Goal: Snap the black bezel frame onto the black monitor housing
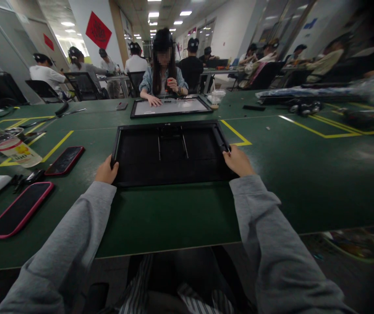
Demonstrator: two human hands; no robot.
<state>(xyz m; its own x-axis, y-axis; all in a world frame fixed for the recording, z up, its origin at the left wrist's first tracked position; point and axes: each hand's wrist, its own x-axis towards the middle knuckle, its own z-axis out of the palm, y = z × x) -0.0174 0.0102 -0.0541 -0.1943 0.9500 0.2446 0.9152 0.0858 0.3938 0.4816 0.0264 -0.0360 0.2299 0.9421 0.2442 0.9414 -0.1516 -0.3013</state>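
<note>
A black monitor back cover lies in front of me on the green table, its hollow inside facing up. Two thin metallic strips run down from a raised part at its top middle. My left hand is closed around the cover's left edge, thumb on top. On the opposite side my right hand grips the right edge, its thumb over the rim. The undersides of both hands' fingers are hidden by the cover.
Across the green table a co-worker touches a flat display panel. To my left lie a pink-edged phone, a red-edged phone and a tipped plastic bottle. A dark bar lies at the far right.
</note>
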